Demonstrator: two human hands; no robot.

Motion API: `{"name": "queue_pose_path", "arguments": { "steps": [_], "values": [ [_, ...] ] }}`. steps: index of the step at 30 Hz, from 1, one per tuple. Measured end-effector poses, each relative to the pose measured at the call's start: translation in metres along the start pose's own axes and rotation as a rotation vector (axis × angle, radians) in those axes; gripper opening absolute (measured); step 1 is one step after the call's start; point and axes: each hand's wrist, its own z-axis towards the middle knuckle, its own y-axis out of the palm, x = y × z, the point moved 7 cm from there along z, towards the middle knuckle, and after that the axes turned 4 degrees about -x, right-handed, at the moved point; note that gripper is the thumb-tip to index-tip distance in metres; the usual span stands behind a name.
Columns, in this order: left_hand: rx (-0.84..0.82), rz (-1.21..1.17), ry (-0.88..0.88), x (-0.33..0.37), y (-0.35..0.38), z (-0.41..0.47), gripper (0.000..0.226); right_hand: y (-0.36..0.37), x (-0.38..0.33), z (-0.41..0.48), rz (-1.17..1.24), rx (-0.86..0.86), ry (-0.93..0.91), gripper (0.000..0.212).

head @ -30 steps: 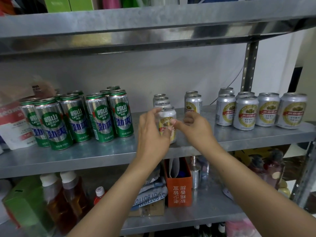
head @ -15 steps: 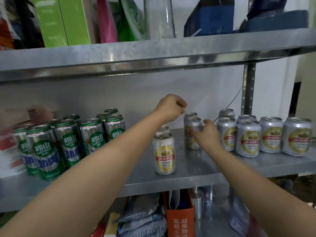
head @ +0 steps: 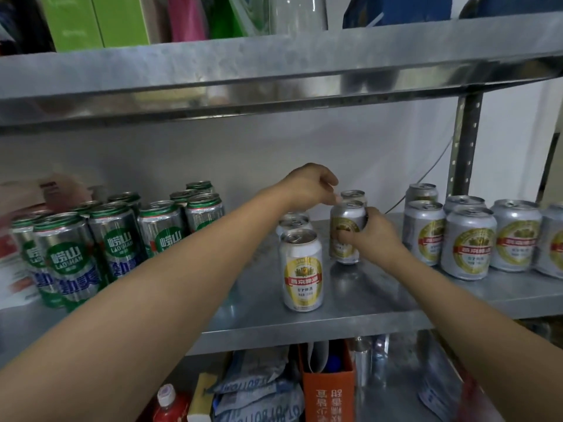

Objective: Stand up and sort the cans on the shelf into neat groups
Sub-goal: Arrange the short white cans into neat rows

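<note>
On the metal shelf stand tall green cans at the left and short silver-and-gold cans at the right. In the middle, a short can stands in front with two more in a row behind it. My right hand wraps the side of another short can, which stands on the shelf. My left hand hovers over that can's top, fingers curled, fingertips at its rim. A further short can stands just behind the held one.
The upper shelf hangs close above with boxes and a glass vessel on it. A white packet sits at the far left. An orange box, bags and bottles fill the lower shelf. An upright post stands at the right.
My left hand let go of the front middle can and moved right, over the can behind. My right hand closed around that can. The camera rose and moved closer.
</note>
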Motion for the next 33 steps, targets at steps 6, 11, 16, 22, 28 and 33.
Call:
{"name": "queue_pose_path", "arguments": {
  "steps": [6, 11, 16, 22, 28, 33],
  "values": [
    [-0.206, 0.213, -0.004, 0.009, 0.016, -0.006, 0.070, 0.005, -0.017, -0.013, 0.180, -0.207, -0.124, 0.054],
    [-0.166, 0.379, 0.001, 0.017, 0.008, 0.001, 0.064, 0.007, -0.039, 0.001, 0.224, -0.212, -0.172, 0.035],
    [-0.087, 0.354, -0.042, 0.015, 0.000, 0.015, 0.066, 0.012, -0.027, 0.021, 0.148, -0.062, -0.111, 0.039],
    [-0.063, 0.336, -0.074, -0.002, 0.015, 0.029, 0.063, 0.031, -0.004, 0.027, 0.099, 0.029, -0.027, 0.042],
    [-0.070, 0.260, -0.063, -0.021, -0.005, 0.048, 0.063, 0.043, -0.005, 0.050, 0.089, -0.012, 0.026, 0.040],
    [-0.072, 0.246, -0.044, -0.043, -0.007, 0.062, 0.022, 0.056, -0.006, 0.063, 0.007, -0.022, 0.034, 0.037]
  ]
}}
